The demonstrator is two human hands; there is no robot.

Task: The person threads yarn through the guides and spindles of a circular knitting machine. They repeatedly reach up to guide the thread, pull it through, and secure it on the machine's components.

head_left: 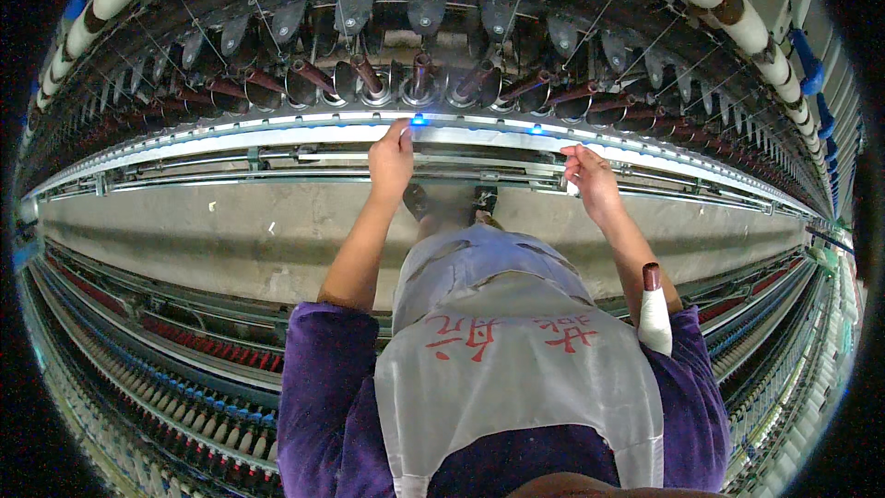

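Along the far side of the aisle, a spinning frame's long metal rail (277,138) curves across the view, and most of its detail is hard to make out: the row of dark spindles with reddish-brown bobbin tubes (369,74) blurs together toward both edges, so no full count is possible, and the fine threads running up from them are barely visible. 2 small blue lights (419,119) glow on the rail. Overhead, cream roving bobbins (728,0) are cut off by the rim. 2 bare forearms reach forward from purple sleeves over a grey apron (516,360). The left hand (392,159) stretches straight out, fingertips pinched together and touching the rail just beside 1 blue light; whatever they pinch is too small to see. The right hand (590,180) is raised with its wrist bent, fingers loosely curled against the rail's lower bar; whether it grips anything cannot be told. 1 white-wound bobbin with a dark red tip (654,309) stands upright at the right elbow.
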